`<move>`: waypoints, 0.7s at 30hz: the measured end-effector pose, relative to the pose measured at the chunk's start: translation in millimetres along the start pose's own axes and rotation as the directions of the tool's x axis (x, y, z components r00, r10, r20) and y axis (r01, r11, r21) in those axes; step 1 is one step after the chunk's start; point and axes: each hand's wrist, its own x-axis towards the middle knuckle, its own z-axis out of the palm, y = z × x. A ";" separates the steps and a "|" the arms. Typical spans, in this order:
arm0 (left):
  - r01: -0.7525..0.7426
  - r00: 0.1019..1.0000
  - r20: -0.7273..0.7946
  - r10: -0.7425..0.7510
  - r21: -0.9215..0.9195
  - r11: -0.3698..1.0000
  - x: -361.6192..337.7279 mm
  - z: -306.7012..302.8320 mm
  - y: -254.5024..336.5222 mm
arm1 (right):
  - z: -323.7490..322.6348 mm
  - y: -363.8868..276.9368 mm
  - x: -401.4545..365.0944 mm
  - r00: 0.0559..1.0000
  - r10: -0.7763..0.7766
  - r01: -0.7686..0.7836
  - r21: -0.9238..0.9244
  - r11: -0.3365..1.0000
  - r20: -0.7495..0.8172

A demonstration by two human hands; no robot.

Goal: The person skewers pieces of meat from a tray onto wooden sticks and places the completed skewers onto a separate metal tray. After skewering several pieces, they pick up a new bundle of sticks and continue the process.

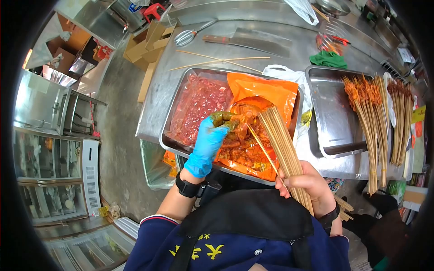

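Observation:
My left hand [212,137], in a blue glove stained at the fingertips, is closed on a piece of orange marinated meat [244,118]. The tip of a single skewer [263,148] meets that meat. My right hand [308,181], bare, grips a thick bundle of wooden skewers [282,147] and pinches the single skewer between thumb and finger. Under both hands is an opened orange bag [266,83] of marinated meat. Beside it, a clear bag of raw red meat [199,108] lies in the same metal tray [168,140].
Right of the tray, a second metal tray [337,117] holds loaded meat skewers [364,95] along its right side. Darker skewers [400,101] lie beyond. Behind are a cleaver [253,43], scissors [192,35], crossed loose sticks [221,60] and a green cloth [328,59]. A lined bin [153,169] stands at lower left.

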 end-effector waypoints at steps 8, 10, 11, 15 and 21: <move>-0.176 0.978 0.133 0.163 0.090 0.980 -8.2 7.6 2.3 | -4.6 3.9 5.9 0.999 0.027 -0.027 -0.009 1.000 0.018; -0.182 0.976 0.124 0.178 0.020 0.983 -7.2 8.6 1.5 | -5.1 5.1 7.6 0.999 0.032 -0.033 0.002 0.999 0.029; -0.257 0.960 0.117 0.256 -0.005 0.966 -3.5 6.6 -2.3 | -5.2 6.0 8.3 0.999 0.036 -0.036 0.000 0.999 0.038; -0.306 0.950 0.050 0.307 -0.032 0.951 1.0 4.3 -4.4 | -3.2 5.2 7.1 0.998 0.040 -0.040 -0.003 0.999 0.043; -0.254 0.967 -0.022 0.254 -0.064 0.965 3.9 4.7 -8.3 | -4.8 6.4 5.0 1.000 0.013 -0.014 0.009 1.000 0.020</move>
